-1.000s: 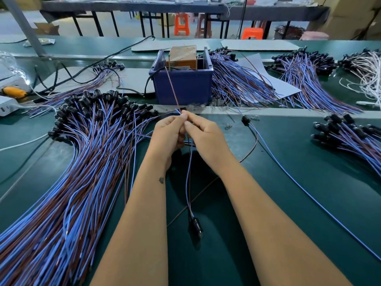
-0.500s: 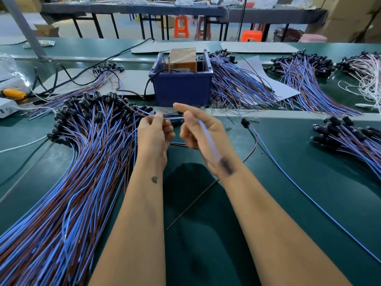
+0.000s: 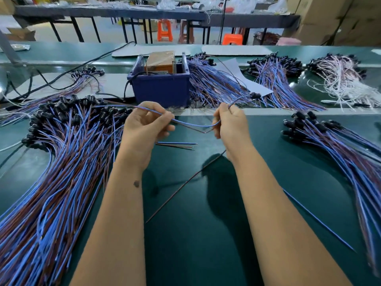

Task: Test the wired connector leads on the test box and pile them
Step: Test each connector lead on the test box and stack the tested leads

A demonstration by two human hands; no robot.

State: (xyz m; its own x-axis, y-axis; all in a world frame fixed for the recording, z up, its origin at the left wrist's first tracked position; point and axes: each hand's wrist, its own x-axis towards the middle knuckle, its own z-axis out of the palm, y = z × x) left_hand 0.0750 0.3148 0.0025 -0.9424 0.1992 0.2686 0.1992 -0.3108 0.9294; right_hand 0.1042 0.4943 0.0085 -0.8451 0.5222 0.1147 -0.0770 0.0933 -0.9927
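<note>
Around the person, head view: green bench (image 3: 206,234) crowded with wire. Big pile of blue-and-brown leads (image 3: 61,162) fans out on the left, black connector ends bunched at its far edge. Smaller pile (image 3: 329,145) on the right. Blue bin (image 3: 160,87) stands beyond the hands, a tan test box (image 3: 160,60) inside it, black cable running out of its left side. More bundles behind and right of the bin, one of them white (image 3: 340,83). A loose brown wire (image 3: 185,184) and a blue wire (image 3: 317,219) lie on the bench between and under the forearms. Orange stools (image 3: 165,29) far back.

Left hand (image 3: 144,129): fingers curled, lead (image 3: 193,124) passing through thumb and fingertips. Right hand (image 3: 231,124): fingers closed, pinching the same lead near its connector end.

The lead sags in a shallow loop between the two hands, clear of the bench. Its black connector (image 3: 255,96) sticks up just beyond the right fingertips, toward the bin's right side; the other end trails left over the big pile.
</note>
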